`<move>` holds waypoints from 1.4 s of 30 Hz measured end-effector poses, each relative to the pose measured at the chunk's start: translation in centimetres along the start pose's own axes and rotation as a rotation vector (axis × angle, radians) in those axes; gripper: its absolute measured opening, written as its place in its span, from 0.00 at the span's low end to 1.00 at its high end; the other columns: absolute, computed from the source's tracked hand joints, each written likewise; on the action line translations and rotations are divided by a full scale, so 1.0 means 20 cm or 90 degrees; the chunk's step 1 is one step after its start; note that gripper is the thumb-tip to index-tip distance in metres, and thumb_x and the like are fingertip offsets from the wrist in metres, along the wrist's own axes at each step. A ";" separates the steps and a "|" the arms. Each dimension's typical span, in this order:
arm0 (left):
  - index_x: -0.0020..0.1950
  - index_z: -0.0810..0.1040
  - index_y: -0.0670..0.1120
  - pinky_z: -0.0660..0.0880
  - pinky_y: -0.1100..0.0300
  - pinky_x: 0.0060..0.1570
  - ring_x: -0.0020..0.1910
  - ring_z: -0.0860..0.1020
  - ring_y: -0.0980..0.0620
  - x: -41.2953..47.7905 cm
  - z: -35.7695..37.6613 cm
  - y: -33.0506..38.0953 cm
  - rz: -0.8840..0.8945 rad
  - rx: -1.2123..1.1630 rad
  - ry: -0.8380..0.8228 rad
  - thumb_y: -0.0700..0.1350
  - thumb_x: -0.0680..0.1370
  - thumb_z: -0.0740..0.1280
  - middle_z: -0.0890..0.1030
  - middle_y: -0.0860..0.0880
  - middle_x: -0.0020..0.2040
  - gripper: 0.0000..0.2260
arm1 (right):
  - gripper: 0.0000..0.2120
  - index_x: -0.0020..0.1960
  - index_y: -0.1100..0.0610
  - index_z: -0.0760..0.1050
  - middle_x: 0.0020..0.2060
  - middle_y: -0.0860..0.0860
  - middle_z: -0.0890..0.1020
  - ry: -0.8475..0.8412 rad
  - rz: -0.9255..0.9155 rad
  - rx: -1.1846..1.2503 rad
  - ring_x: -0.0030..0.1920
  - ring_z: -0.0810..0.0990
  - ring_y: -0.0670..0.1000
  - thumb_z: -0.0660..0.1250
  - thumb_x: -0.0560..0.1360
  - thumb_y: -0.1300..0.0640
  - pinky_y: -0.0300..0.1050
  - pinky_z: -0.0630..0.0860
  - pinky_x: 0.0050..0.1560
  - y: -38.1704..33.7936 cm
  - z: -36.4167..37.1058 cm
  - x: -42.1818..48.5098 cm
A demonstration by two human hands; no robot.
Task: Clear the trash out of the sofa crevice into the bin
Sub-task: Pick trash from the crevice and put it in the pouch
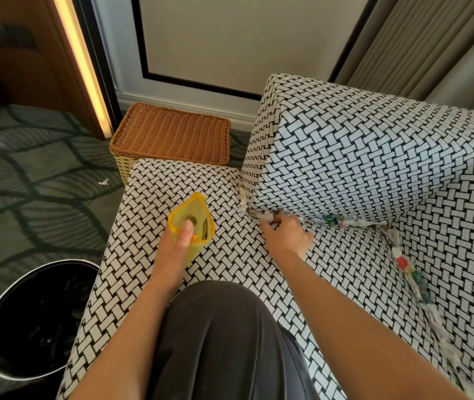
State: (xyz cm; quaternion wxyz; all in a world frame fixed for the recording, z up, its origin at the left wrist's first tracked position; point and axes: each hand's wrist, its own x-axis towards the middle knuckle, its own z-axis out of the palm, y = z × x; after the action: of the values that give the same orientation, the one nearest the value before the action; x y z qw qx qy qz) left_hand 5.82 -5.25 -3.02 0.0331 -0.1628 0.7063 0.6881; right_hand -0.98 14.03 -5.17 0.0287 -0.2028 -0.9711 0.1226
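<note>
At the back crevice (305, 222), the right hand (286, 233) pinches trash (334, 219) wedged along the seam, while the left hand (172, 246) grips a yellow pouch (194, 226), mouth open. Recommend drawing scraps out whole, without tearing. The bin (8, 307) stands on the floor, well apart.

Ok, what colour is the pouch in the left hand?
Yellow: the pouch gripped by the left hand shows clearly in the head view.
</note>
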 end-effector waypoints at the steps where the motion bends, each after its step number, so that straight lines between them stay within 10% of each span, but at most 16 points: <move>1: 0.61 0.68 0.54 0.64 0.58 0.54 0.52 0.71 0.57 0.00 0.00 0.01 -0.001 0.000 0.001 0.54 0.80 0.52 0.73 0.57 0.51 0.12 | 0.18 0.56 0.53 0.76 0.47 0.49 0.78 0.009 -0.005 0.013 0.36 0.76 0.49 0.60 0.75 0.41 0.46 0.61 0.50 0.00 0.01 0.00; 11: 0.58 0.67 0.56 0.65 0.69 0.45 0.48 0.71 0.65 -0.03 -0.01 0.02 0.018 -0.005 -0.039 0.58 0.78 0.57 0.73 0.58 0.51 0.11 | 0.08 0.42 0.56 0.77 0.30 0.44 0.75 0.076 -0.154 0.275 0.26 0.69 0.45 0.63 0.77 0.56 0.49 0.73 0.48 0.10 0.05 -0.17; 17: 0.55 0.69 0.59 0.67 0.75 0.46 0.49 0.73 0.64 0.01 0.00 0.04 0.053 0.082 -0.093 0.62 0.71 0.62 0.74 0.57 0.52 0.15 | 0.07 0.41 0.56 0.77 0.29 0.45 0.77 -0.132 -0.057 0.567 0.26 0.71 0.40 0.64 0.77 0.58 0.29 0.66 0.27 0.09 -0.10 -0.42; 21: 0.52 0.69 0.58 0.70 0.66 0.45 0.54 0.74 0.50 0.03 0.08 0.10 0.013 0.162 -0.156 0.52 0.72 0.69 0.75 0.55 0.50 0.12 | 0.07 0.41 0.59 0.78 0.28 0.48 0.75 -0.164 -0.002 0.738 0.28 0.70 0.42 0.64 0.76 0.58 0.33 0.69 0.31 -0.03 -0.28 -0.44; 24: 0.74 0.55 0.49 0.66 0.48 0.65 0.66 0.67 0.44 0.01 0.12 0.13 -0.078 0.224 -0.175 0.51 0.73 0.68 0.67 0.46 0.69 0.33 | 0.08 0.40 0.58 0.78 0.25 0.43 0.73 -0.133 -0.048 0.705 0.25 0.67 0.40 0.65 0.76 0.59 0.33 0.66 0.29 -0.10 -0.38 -0.41; 29: 0.75 0.47 0.51 0.71 0.43 0.59 0.54 0.73 0.44 -0.03 0.12 0.20 -0.147 0.065 -0.146 0.47 0.73 0.69 0.70 0.43 0.62 0.39 | 0.06 0.39 0.53 0.79 0.26 0.47 0.74 -0.071 -0.104 0.553 0.26 0.67 0.45 0.67 0.74 0.55 0.44 0.69 0.32 -0.13 -0.44 -0.39; 32: 0.71 0.54 0.58 0.73 0.52 0.44 0.49 0.74 0.43 -0.06 0.16 0.26 -0.145 0.100 -0.176 0.51 0.75 0.63 0.71 0.43 0.58 0.28 | 0.07 0.39 0.53 0.79 0.26 0.47 0.72 -0.087 -0.105 0.529 0.26 0.65 0.45 0.68 0.74 0.53 0.43 0.66 0.30 -0.10 -0.45 -0.39; 42: 0.40 0.69 0.53 0.69 0.49 0.50 0.46 0.72 0.46 -0.12 0.46 0.45 -0.047 0.065 -0.130 0.52 0.76 0.55 0.73 0.45 0.44 0.07 | 0.10 0.56 0.53 0.74 0.30 0.49 0.72 -0.078 0.005 0.830 0.29 0.66 0.45 0.56 0.79 0.60 0.38 0.66 0.30 0.11 -0.49 -0.31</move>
State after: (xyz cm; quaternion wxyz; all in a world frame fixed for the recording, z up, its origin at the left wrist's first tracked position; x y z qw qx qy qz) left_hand 3.97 4.22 5.79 0.1385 -0.1162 0.7268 0.6627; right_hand 6.55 15.83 3.77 0.0901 -0.1403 -0.6968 0.6976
